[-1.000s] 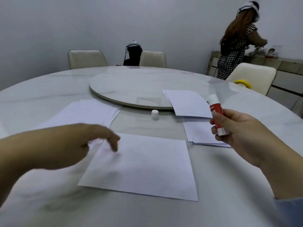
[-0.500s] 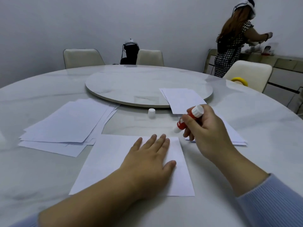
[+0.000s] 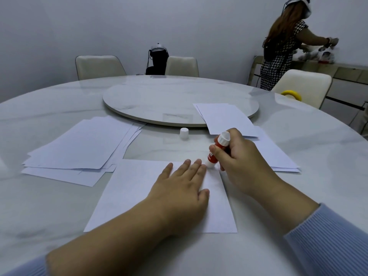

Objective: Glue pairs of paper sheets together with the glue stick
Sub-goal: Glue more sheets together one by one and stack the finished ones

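Observation:
A single white paper sheet [image 3: 129,196] lies flat on the table in front of me. My left hand [image 3: 179,188] presses on it with straight fingers spread, near its far right part. My right hand [image 3: 241,162] grips a red and white glue stick [image 3: 216,151], tilted, with its lower tip touching the sheet's far right corner. The glue stick's white cap [image 3: 183,133] stands on the table beyond the sheet. A loose stack of white sheets [image 3: 79,148] lies to the left. Another pile of sheets [image 3: 227,118] lies at the right, partly behind my right hand.
The round marble table [image 3: 318,148] carries a raised turntable [image 3: 159,100] at its middle. Cream chairs [image 3: 99,66] stand around it, one with a yellow ring [image 3: 291,94]. A person [image 3: 282,46] stands at a sideboard at the far right. A black device [image 3: 158,60] sits behind the table.
My left hand came down from the left and now presses flat on the sheet. My right hand turned the glue stick over and lowered its tip onto the sheet's far right corner.

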`<state>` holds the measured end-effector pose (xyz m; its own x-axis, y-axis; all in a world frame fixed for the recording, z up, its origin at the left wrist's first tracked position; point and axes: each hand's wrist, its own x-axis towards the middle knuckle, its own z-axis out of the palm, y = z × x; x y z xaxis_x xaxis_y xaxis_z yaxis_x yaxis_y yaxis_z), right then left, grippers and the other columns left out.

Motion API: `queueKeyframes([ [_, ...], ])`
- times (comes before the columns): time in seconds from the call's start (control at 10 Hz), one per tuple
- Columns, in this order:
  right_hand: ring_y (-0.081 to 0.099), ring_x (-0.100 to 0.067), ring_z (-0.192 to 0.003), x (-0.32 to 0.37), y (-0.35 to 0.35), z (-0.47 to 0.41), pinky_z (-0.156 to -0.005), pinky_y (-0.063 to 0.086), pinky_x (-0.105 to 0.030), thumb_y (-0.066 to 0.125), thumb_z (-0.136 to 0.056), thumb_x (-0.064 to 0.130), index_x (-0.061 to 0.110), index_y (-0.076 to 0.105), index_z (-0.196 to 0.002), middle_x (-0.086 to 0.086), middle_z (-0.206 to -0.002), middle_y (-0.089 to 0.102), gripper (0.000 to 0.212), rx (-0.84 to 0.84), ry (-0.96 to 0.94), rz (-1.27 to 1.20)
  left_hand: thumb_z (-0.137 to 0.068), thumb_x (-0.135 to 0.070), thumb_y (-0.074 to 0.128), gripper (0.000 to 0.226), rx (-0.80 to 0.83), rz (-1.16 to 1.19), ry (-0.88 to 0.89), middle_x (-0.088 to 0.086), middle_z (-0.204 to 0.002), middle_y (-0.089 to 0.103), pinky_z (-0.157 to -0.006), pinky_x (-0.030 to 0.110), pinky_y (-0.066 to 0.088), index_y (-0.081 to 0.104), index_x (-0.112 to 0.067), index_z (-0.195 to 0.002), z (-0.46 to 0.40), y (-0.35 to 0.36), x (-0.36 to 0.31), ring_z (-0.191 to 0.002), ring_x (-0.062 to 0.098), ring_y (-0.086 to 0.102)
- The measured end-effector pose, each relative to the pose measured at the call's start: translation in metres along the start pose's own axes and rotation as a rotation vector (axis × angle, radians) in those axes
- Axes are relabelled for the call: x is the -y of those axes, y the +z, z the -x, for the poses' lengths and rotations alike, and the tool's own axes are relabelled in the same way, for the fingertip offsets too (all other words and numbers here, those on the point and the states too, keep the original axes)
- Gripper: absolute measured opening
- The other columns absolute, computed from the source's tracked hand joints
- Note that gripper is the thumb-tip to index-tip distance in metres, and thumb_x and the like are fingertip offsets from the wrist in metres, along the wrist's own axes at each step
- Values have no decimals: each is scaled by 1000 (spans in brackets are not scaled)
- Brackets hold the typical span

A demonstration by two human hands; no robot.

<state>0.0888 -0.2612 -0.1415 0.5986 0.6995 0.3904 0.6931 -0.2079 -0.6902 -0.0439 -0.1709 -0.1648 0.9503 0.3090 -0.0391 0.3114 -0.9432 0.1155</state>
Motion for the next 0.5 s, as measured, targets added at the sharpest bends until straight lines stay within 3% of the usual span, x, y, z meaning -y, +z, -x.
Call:
queueKeyframes([
  [0.2,56,-14,-62,7,-8,15,-56,44,-30,55,-93,33,15,48,-92,0,-76,61,19,-6,15,56,-99,-42,14,57,0,0,3,-11,-157,-17,-118,37,-10,-12,-29,-149,0,0,1,-143,5,-17],
  [0.4,53,-3,-58,18,-18,46,-49,38,-15,56,-88,34,20,51,-84,11,-67,61,16,5,-44,54,-99,-42,14,58,-7,5,-3,-10,-157,-17,-117,37,-11,-11,-28,-149,0,2,1,-143,5,-17],
  [0.5,53,-8,-62,24,-23,66,-53,41,-18,53,-88,41,23,50,-81,11,-77,60,20,11,-85,66,-99,-43,14,58,-8,5,-7,-10,-157,-17,-117,36,-11,-11,-28,-149,0,2,1,-143,5,-17],
])
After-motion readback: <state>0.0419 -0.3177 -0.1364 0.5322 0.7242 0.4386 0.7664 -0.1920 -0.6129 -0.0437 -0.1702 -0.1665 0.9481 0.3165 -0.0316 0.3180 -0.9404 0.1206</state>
